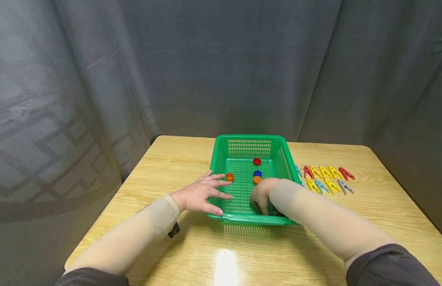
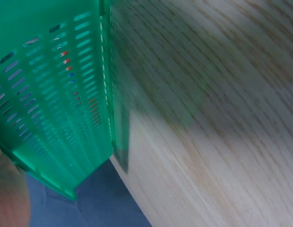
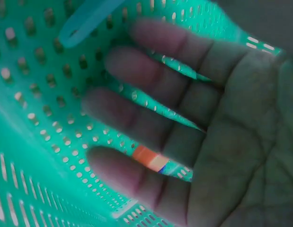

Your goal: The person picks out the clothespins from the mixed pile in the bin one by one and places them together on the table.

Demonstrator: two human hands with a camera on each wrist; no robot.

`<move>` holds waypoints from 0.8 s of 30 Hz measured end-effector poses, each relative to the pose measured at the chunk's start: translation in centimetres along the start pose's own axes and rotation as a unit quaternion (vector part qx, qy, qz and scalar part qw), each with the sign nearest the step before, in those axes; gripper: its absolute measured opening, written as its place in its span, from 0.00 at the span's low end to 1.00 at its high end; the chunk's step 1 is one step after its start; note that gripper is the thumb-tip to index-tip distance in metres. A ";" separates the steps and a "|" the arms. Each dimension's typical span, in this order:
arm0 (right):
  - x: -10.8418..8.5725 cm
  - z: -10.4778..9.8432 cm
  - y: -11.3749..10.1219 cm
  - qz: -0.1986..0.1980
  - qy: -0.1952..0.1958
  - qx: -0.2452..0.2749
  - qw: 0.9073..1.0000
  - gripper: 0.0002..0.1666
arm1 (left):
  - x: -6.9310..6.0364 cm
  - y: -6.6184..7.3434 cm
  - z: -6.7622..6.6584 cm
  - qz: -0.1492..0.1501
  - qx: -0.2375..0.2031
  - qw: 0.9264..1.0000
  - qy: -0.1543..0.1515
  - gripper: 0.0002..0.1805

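A green plastic basket [image 1: 249, 219] with slotted walls stands on the table. My left hand [image 1: 202, 194] lies over its left rim with fingers spread, holding nothing. Inside the front right of the basket, my right hand [image 1: 263, 195] reaches down; the right wrist view shows its fingers [image 3: 137, 123] extended and slightly apart. A light-blue plastic piece [image 3: 92, 22], its kind unclear, lies near those fingertips. On the basket floor are a red cap [image 1: 257, 161], a blue cap [image 1: 257, 173], an orange cap [image 1: 257, 180] beside the right hand, and another orange cap [image 1: 229, 177] near the left fingers.
Right of the basket, rows of clothespins lie on the table, among them a red clothespin [image 1: 346, 173], a yellow clothespin [image 1: 331, 186] and a grey clothespin [image 1: 345, 187]. Grey curtains [image 1: 221, 79] hang behind the wooden table [image 1: 178, 159].
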State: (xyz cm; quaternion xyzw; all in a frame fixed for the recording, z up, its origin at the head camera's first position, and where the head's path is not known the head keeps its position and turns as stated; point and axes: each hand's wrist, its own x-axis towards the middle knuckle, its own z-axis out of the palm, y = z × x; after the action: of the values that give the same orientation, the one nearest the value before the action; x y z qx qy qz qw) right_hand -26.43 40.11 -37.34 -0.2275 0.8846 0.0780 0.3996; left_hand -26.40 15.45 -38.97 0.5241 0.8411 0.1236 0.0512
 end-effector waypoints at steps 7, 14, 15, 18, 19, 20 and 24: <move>-0.2 -0.2 -0.4 -0.009 -0.062 0.063 0.996 0.17 | 0.0 0.0 0.0 0.002 -0.001 1.000 0.003 0.30; -0.3 0.1 -0.7 0.004 -0.079 0.063 0.995 0.16 | -0.1 -0.1 0.0 0.001 -0.006 1.000 0.003 0.30; -0.3 0.1 -0.7 0.006 -0.075 0.063 0.995 0.15 | -0.1 -0.1 0.0 0.002 -0.008 1.000 0.003 0.30; -0.3 0.3 -0.7 0.009 -0.065 0.057 0.996 0.12 | -0.1 0.0 0.0 0.003 -0.014 1.000 0.006 0.29; -0.2 0.3 -0.7 0.007 -0.063 0.053 0.997 0.12 | -0.1 0.0 -0.1 0.003 -0.016 1.000 0.007 0.29; -0.2 0.3 -0.7 0.008 -0.066 0.053 0.996 0.12 | -0.2 0.0 -0.1 0.003 -0.017 1.000 0.007 0.29; -0.2 0.1 -0.8 0.004 -0.084 0.062 0.995 0.13 | -0.2 0.0 -0.1 0.004 -0.016 1.000 0.007 0.30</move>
State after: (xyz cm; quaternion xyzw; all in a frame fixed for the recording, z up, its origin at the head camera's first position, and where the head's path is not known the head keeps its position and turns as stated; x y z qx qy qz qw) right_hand -25.87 39.50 -37.25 -0.1914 0.8521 0.0432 0.4852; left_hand -26.34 15.30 -38.86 0.5254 0.8375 0.1404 0.0531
